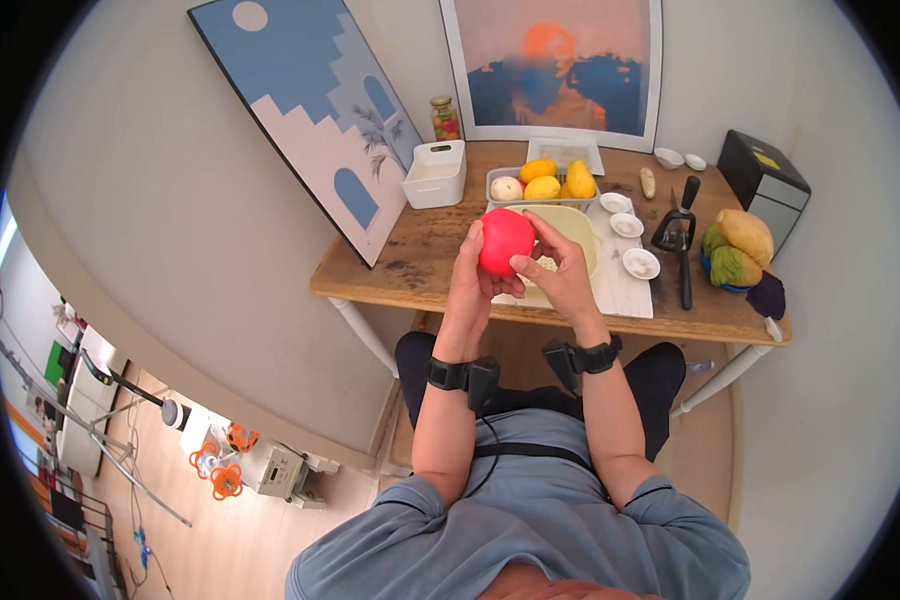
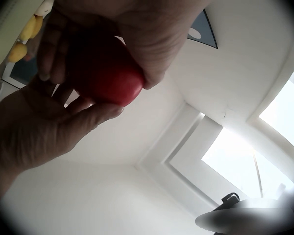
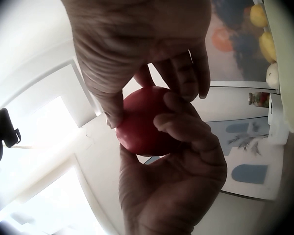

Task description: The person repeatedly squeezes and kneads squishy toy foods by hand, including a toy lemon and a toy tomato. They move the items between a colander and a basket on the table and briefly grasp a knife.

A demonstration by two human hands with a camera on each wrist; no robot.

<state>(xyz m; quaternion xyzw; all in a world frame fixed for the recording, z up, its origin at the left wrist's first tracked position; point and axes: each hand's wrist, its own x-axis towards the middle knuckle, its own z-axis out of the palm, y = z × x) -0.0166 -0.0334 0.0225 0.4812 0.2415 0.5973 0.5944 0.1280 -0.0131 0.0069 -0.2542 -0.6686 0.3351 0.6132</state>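
Holds the red ball (image 1: 507, 242) up near the pale bowl (image 1: 580, 236), with left grip (image 1: 472, 278) and right grip (image 1: 564, 272) curled round it; has it clear of the table (image 1: 400, 258), seemingly whole, not yet set down

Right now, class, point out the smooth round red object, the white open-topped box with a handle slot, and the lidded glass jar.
Red object (image 1: 505, 240), head view: middle of its visible surface.
White box (image 1: 438, 193), head view: near outer wall.
Glass jar (image 1: 446, 124), head view: body, below the lid.
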